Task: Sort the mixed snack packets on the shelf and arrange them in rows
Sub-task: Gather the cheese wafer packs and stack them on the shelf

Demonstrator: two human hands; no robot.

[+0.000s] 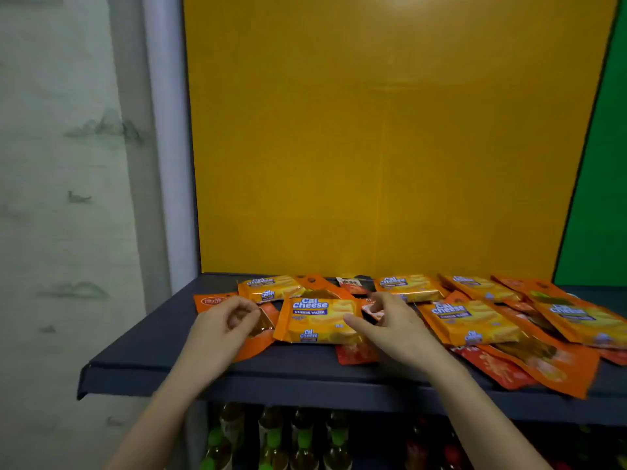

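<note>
Mixed snack packets lie jumbled on a dark shelf [142, 354]. A yellow Cal Cheese wafer packet [317, 320] lies flat between my hands. My left hand [220, 330] is curled over an orange pouch with a clear window [259, 337], fingertips pinching its upper edge. My right hand [398, 329] has its thumb on the wafer packet's right end, and its fingers curl at that edge over a small red-and-white packet [368, 308]. More Cal Cheese packets [470, 322] and orange pouches [549, 364] overlap to the right.
A yellow back panel [390, 147] rises behind the shelf, with a green panel [600, 198] to its right. A pale wall with faint drawings is on the left. Bottles [271, 439] stand on the lower shelf. Red packets [492, 368] poke out near the front edge.
</note>
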